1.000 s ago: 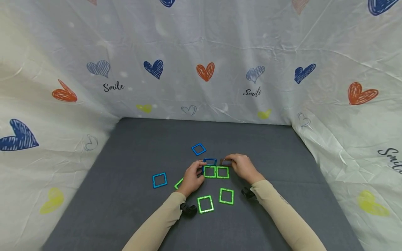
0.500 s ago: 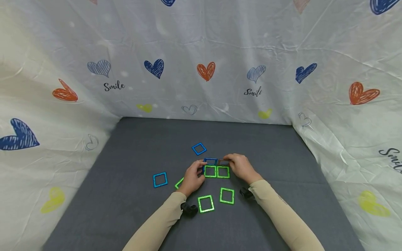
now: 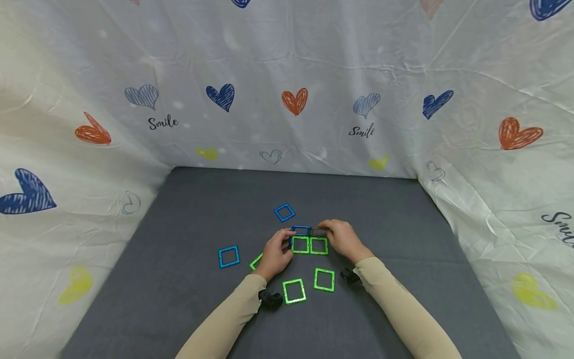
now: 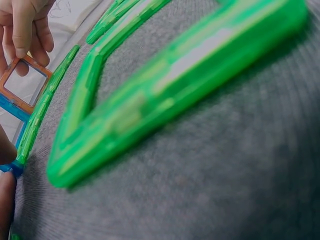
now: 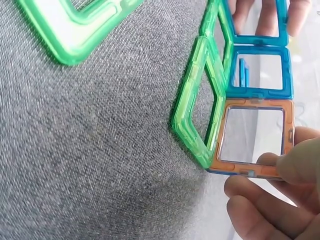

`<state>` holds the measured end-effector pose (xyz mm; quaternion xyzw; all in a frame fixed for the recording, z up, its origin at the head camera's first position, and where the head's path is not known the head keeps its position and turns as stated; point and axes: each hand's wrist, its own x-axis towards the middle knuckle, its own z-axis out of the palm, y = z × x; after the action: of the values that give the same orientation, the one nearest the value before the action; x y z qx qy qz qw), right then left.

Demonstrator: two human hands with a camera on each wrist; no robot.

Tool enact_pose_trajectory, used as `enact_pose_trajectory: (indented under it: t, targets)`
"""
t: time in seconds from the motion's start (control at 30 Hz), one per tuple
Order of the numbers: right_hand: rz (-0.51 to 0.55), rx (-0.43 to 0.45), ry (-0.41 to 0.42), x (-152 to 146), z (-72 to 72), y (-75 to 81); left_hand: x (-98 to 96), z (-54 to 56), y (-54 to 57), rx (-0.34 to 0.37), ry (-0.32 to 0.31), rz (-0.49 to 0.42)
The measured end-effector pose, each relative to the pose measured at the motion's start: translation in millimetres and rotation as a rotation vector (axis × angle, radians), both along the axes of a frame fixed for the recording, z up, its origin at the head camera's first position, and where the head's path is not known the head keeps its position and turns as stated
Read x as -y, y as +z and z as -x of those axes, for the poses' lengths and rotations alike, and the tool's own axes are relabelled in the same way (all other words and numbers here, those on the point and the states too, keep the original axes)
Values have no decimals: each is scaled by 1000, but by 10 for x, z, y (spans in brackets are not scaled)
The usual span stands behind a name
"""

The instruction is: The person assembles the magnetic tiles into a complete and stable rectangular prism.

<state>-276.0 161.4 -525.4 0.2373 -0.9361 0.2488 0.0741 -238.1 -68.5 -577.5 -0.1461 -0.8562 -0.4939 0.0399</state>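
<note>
Two green square magnetic tiles lie flat side by side, the left one (image 3: 293,245) and the right one (image 3: 319,254). Along their far edge stands a blue magnetic tile (image 5: 257,92), upright. Beside it stands an orange magnetic tile (image 5: 255,103), touching the blue tile and the right green tile's far edge. My right hand (image 3: 345,240) pinches the orange tile at its outer edge between thumb and fingers. At the left end my left hand (image 3: 274,255) holds another upright blue tile (image 5: 283,22), mostly hidden by that hand in the head view.
Loose blue tiles lie behind the build (image 3: 281,207) and to the left (image 3: 229,265). Two green tiles, one (image 3: 294,302) and another (image 3: 324,290), lie in front. A further green tile (image 3: 255,262) is partly covered by my left hand. Heart-printed cloth (image 3: 323,119) surrounds the grey table (image 3: 188,299).
My right hand has shifted slightly left with the orange tile, closing the gap to the upright blue tile. My left hand stays in place on its blue tile.
</note>
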Motion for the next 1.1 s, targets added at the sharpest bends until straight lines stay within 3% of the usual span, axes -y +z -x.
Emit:
enact_pose_trajectory:
  t: [0.57, 0.83, 1.1]
  targets:
    - [23, 17, -24, 0, -17, -36, -3, -14, -7, -35, 9, -14]
    - [56, 109, -59, -23, -41, -108, 16, -13, -21, -27, 18, -62]
    - [108, 159, -94, -7, -38, -158, 54, 46, -31, -38, 8, -47]
